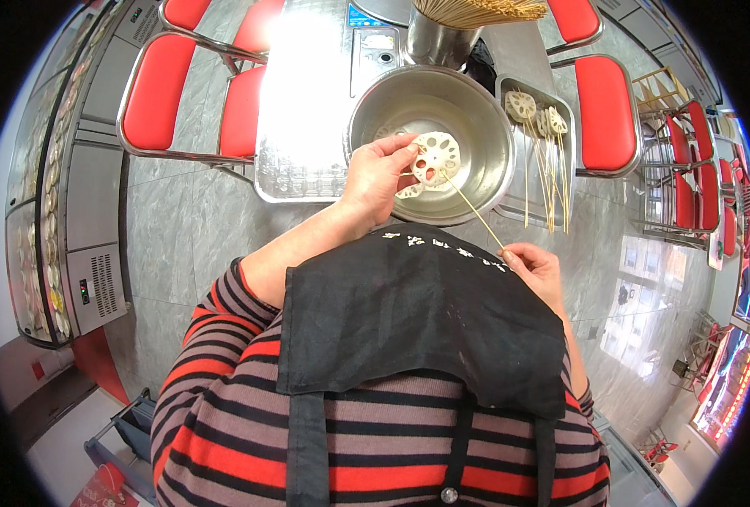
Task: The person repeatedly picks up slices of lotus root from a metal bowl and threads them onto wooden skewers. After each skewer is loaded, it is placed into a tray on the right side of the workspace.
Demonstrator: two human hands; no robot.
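Observation:
My left hand (pixel 378 174) pinches a pale lotus root slice (pixel 435 158) over a large steel basin (pixel 495 184). A thin wooden skewer (pixel 476 213) meets the slice near its lower edge; whether it runs right through I cannot tell. My right hand (pixel 535 266) grips the skewer's other end, low and to the right, in front of my black apron. Below the held slice another lotus root slice (pixel 410 191) shows, partly hidden by my fingers. More pale slices lie dimly in the basin behind my left hand.
Right of the basin, a steel tray (pixel 505 206) holds skewered lotus root slices (pixel 547 120), their sticks pointing towards me. Behind stands a steel pot (pixel 438 44) full of wooden skewers (pixel 476 11). Red chairs (pixel 605 114) flank the shiny metal table (pixel 299 127). A glass-fronted cooler (pixel 89 209) stands left.

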